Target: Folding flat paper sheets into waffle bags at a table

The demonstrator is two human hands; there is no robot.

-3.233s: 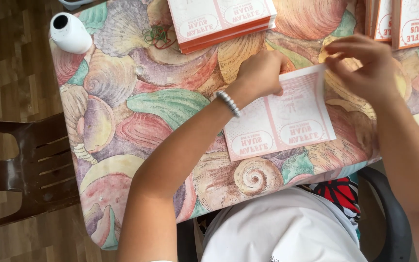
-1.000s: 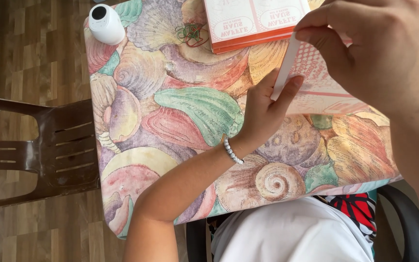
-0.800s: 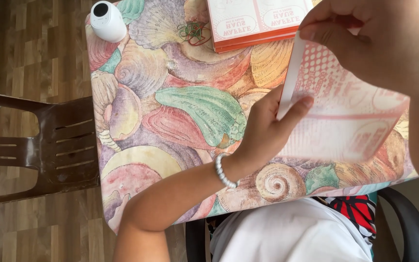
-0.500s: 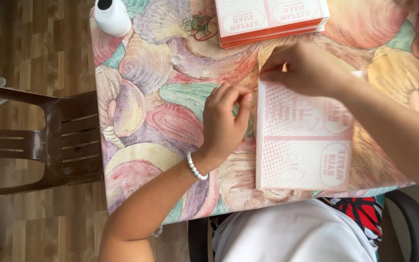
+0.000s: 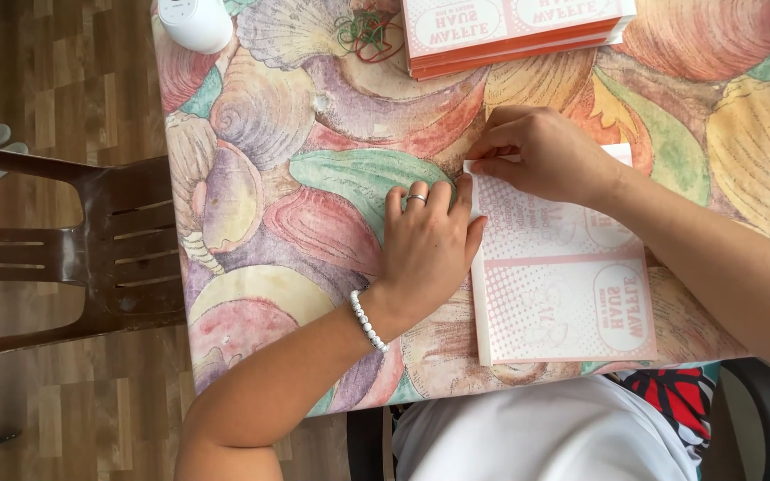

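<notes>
Pink-printed paper sheet lies flat near table front edge. Left hand, fingers together, presses its left fold; right hand pinches top-left corner. Best to keep edges aligned and press firmly along the crease.

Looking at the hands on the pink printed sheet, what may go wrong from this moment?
1. The pink printed sheet reaches close to the near edge of the table, so a push might slide it off.
2. The left hand presses only the sheet's left edge and the right hand its top left corner; the fold could come out crooked.
3. Loose rubber bands lie by the stack of flat cartons and could get swept off the table.
</notes>
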